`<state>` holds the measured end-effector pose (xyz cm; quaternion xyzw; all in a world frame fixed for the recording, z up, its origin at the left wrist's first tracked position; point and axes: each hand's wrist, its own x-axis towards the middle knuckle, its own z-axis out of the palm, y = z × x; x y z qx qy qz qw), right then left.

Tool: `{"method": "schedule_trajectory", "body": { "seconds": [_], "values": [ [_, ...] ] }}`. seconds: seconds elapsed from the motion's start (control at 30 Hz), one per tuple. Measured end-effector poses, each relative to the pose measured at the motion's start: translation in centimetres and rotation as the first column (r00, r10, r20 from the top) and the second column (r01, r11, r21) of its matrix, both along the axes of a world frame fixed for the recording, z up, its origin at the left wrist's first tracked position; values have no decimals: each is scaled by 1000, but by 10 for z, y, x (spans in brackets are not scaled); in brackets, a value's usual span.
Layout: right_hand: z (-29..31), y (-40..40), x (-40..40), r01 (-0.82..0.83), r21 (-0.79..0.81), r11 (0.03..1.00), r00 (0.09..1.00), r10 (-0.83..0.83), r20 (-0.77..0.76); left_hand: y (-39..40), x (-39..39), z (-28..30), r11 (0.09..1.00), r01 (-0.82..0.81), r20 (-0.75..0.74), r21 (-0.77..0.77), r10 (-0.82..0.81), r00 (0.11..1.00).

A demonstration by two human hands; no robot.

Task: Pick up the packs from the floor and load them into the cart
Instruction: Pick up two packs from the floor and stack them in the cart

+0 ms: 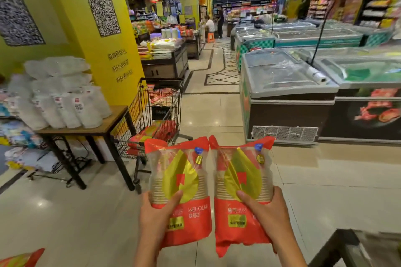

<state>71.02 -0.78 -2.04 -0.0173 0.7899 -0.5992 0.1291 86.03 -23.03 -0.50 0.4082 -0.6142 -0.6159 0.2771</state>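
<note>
Gripping WEFOLHI-lettered packs [179, 191] — both hands [155, 217].

Left hand [155, 217] grips a pack [179, 188] of glossy, crinkled clear-and-red plastic film, ribbed paper cups showing through; right hand [268, 214] grips a second pack [242, 188] of the same shiny film; beyond the left hand, a cart [156, 112] of thin dark metal wire; further left, a table [102, 124] with a matt wood-look top; underfoot, floor [325, 191] of polished, reflective tile.
</note>
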Motion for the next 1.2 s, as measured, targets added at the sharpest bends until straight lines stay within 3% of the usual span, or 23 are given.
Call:
{"method": "schedule_trajectory", "body": {
  "seconds": [0.53, 1.2],
  "values": [
    [-3, -106, -260, -189, 15, 982, 980, 187, 64, -80, -236, -14, 982, -188, 54, -31, 190, 980],
    [-3, -405, -537, -363, -39, 931, 930, 364, 51, -347, -473, -18, 951, -311, 72, 2, 310, 948]
  ]
}}
